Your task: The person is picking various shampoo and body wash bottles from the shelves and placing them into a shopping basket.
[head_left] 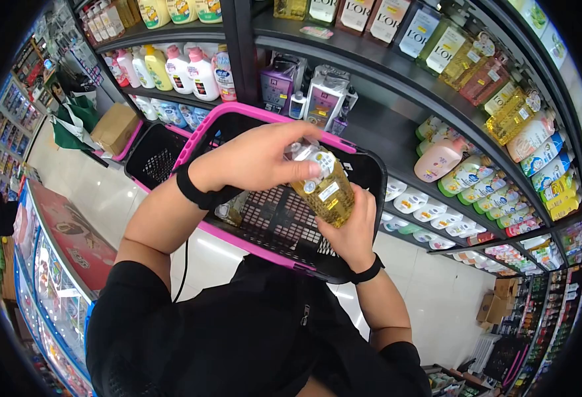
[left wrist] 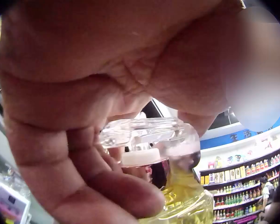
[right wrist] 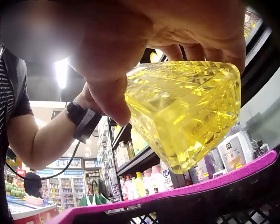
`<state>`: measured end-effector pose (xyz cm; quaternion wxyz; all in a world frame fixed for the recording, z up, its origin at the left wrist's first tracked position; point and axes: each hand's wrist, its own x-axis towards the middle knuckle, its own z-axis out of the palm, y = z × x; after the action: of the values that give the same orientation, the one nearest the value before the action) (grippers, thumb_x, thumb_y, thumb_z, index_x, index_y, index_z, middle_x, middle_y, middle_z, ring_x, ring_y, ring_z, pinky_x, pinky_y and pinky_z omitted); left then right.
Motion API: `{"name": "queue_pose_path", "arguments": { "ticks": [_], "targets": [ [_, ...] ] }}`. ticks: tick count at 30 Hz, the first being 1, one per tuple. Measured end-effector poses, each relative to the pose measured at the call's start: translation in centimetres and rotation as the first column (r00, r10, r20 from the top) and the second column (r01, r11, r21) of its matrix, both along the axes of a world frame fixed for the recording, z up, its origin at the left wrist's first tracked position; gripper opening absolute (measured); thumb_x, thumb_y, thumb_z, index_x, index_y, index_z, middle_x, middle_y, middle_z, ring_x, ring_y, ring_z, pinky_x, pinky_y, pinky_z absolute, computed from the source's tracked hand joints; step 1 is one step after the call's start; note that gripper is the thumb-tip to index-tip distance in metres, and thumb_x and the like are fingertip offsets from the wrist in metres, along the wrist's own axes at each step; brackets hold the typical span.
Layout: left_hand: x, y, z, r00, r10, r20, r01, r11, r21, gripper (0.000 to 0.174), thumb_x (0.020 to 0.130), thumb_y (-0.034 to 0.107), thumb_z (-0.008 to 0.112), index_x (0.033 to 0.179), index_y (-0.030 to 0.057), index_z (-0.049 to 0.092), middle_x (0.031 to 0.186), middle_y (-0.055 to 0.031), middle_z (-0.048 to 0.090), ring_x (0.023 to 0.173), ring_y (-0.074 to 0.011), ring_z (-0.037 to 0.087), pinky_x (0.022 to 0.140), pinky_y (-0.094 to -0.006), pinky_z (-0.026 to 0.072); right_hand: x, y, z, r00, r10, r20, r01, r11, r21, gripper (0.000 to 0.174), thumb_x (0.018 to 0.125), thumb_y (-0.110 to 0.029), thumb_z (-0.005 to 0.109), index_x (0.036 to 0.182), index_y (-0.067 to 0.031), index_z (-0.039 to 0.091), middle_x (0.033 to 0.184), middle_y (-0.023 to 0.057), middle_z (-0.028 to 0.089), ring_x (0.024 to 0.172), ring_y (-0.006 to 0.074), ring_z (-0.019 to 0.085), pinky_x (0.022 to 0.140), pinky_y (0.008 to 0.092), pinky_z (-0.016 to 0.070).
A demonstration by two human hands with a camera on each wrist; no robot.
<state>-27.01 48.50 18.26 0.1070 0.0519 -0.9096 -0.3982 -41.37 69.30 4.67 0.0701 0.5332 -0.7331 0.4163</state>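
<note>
A clear faceted pump bottle of yellow liquid [head_left: 334, 202] is held tilted over a black shopping basket with a pink rim [head_left: 256, 249]. My left hand [head_left: 254, 155] grips its top end, thumb across the front near the label. In the left wrist view, those fingers curl round the clear cap and pump [left wrist: 144, 140]. My right hand [head_left: 356, 235] grips the lower end, with the thumb on one side and fingers on the other. The right wrist view shows the bottle's faceted base [right wrist: 191, 112] above the basket rim. Another clear bottle [head_left: 230, 212] lies inside the basket.
Black shelves [head_left: 383, 83] curve round in front, stocked with L'OR boxes and bottles [head_left: 410, 40], pink and white pump bottles [head_left: 200, 73] and purple boxed sets [head_left: 281, 86]. A second basket [head_left: 155, 155] and a cardboard box [head_left: 117, 129] stand at the left, near a display counter [head_left: 59, 258].
</note>
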Motion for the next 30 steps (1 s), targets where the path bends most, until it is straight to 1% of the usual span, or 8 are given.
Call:
{"name": "queue_pose_path", "arguments": {
  "ticks": [3,8,11,15,17,21,24,30],
  "targets": [
    [0.2,-3.0,-1.7,0.993,-0.046,0.106,0.043,0.999,0.033,0.054,0.094,0.032,0.071,0.134,0.0005,0.052,0.112,-0.0150,0.066,0.103,-0.0244,0.065,0.089,-0.0371,0.0522,0.5,-1.2,-0.3,0.999,-0.018,-0.048,0.021,0.997,0.077,0.086,0.062,-0.013,0.089,0.134,0.0023,0.044,0.122,0.0225,0.053,0.115,0.0404,0.052,0.098,0.0473,0.0447],
    [-0.8,-6.6,-5.4,0.929,-0.067,0.365,-0.060,0.943,0.327,0.043,0.089,0.026,0.074,0.119,0.0024,0.055,0.089,-0.0116,0.066,0.063,-0.0164,0.065,0.058,-0.0302,0.0528,1.6,-3.3,-2.4,0.998,-0.019,0.055,0.002,0.955,0.296,0.083,0.068,-0.014,0.087,0.136,0.0053,0.043,0.126,0.0250,0.055,0.116,0.0427,0.054,0.101,0.0477,0.0446],
    [-2.3,-8.5,-10.6,0.912,-0.137,0.387,0.014,0.952,0.305,0.045,0.084,0.027,0.075,0.117,0.0032,0.057,0.091,-0.0126,0.067,0.070,-0.0200,0.068,0.063,-0.0332,0.0540,2.9,-2.9,-4.6,0.995,0.004,0.100,-0.050,0.888,0.458,0.078,0.073,-0.014,0.083,0.138,0.0048,0.043,0.125,0.0262,0.058,0.115,0.0433,0.056,0.102,0.0469,0.0451],
    [-4.1,-9.0,-20.9,0.910,-0.300,0.285,0.342,0.933,-0.113,0.043,0.075,0.029,0.073,0.109,0.0052,0.062,0.101,-0.0190,0.069,0.093,-0.0390,0.068,0.077,-0.0475,0.0549,5.9,-1.2,-2.4,0.946,0.167,0.278,-0.303,0.759,0.576,0.063,0.081,-0.020,0.077,0.135,-0.0004,0.052,0.122,0.0215,0.061,0.111,0.0406,0.059,0.097,0.0452,0.0485],
    [-4.7,-8.7,-23.3,0.774,-0.260,0.578,0.421,0.892,-0.163,0.042,0.075,0.026,0.072,0.110,0.0046,0.063,0.102,-0.0195,0.069,0.101,-0.0376,0.067,0.081,-0.0482,0.0552,8.2,-0.5,-1.9,0.946,0.093,0.309,-0.272,0.746,0.608,0.058,0.083,-0.023,0.076,0.133,-0.0016,0.054,0.124,0.0225,0.061,0.112,0.0405,0.060,0.097,0.0453,0.0489],
    [-5.3,-11.8,-31.6,0.748,-0.221,0.625,0.478,0.834,-0.277,0.045,0.077,0.018,0.071,0.118,0.0037,0.063,0.116,-0.0211,0.066,0.108,-0.0378,0.066,0.085,-0.0485,0.0553,10.8,1.1,-5.0,0.958,-0.076,0.276,-0.107,0.799,0.591,0.048,0.085,-0.025,0.076,0.123,-0.0006,0.060,0.113,0.0202,0.067,0.104,0.0383,0.064,0.091,0.0452,0.0511],
    [-6.4,-14.7,-32.9,0.657,-0.112,0.745,0.476,0.828,-0.296,0.049,0.077,0.009,0.070,0.125,0.0061,0.062,0.122,-0.0205,0.064,0.114,-0.0378,0.064,0.089,-0.0481,0.0539,12.0,0.5,-5.6,0.947,-0.240,0.212,0.102,0.853,0.512,0.035,0.084,-0.026,0.077,0.107,-0.0018,0.067,0.098,0.0143,0.071,0.093,0.0343,0.068,0.081,0.0428,0.0540],
    [-7.3,-18.4,-35.3,0.676,0.010,0.737,0.456,0.780,-0.429,0.053,0.087,0.011,0.068,0.138,0.0115,0.055,0.134,-0.0205,0.059,0.124,-0.0387,0.059,0.100,-0.0512,0.0491,12.3,-1.0,-6.5,0.906,-0.405,0.128,0.274,0.787,0.552,0.034,0.082,-0.024,0.077,0.107,-0.0037,0.068,0.094,0.0102,0.071,0.090,0.0311,0.068,0.078,0.0407,0.0546]
  ]
}}
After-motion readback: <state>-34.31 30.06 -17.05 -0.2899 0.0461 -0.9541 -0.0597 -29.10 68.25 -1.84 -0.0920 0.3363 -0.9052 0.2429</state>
